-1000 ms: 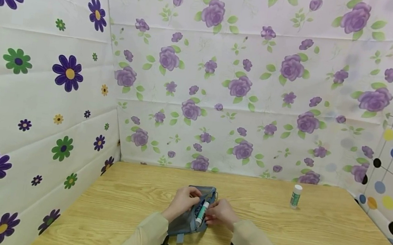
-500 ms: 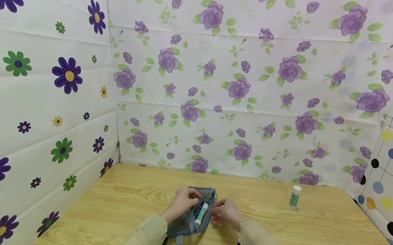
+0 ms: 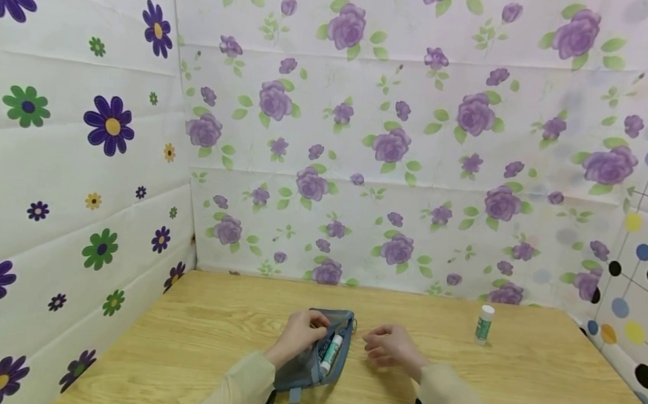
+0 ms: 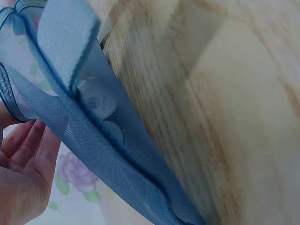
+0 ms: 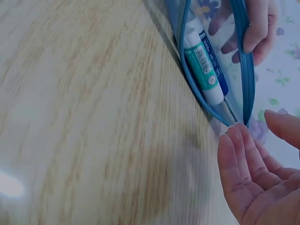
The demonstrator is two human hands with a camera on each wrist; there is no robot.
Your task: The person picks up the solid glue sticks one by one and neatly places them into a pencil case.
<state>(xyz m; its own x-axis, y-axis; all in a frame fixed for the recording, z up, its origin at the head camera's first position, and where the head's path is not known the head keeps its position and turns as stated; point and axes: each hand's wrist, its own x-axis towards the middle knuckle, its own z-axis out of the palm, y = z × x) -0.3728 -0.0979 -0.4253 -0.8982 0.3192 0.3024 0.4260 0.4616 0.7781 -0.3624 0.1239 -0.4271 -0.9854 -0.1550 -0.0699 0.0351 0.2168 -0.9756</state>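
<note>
A blue mesh zip pouch [image 3: 297, 372] lies on the table with its top spread apart. My left hand [image 3: 297, 336] pinches the pouch's left edge; in the right wrist view its thumb and fingers straddle the zipper edge [image 5: 247, 70]. Inside rests a white glue stick with a green label [image 5: 204, 70], beside a dark blue labelled tube [image 5: 216, 70] partly hidden behind it. The left wrist view shows round white ends [image 4: 98, 101] through the mesh. To the pouch's right, my right hand [image 3: 394, 349] is apart from it, palm bare and fingers loosely extended.
Another glue stick [image 3: 483, 325], white with a green label, stands upright toward the back right of the wooden table [image 3: 517, 393]. Flower-printed cloth walls [image 3: 389, 143] border the table at the back and left, with a dotted one at the right.
My right hand has left the pouch's right side and moved rightward, away from it. The left hand stays on the pouch edge, and the glue stick inside stays in place.
</note>
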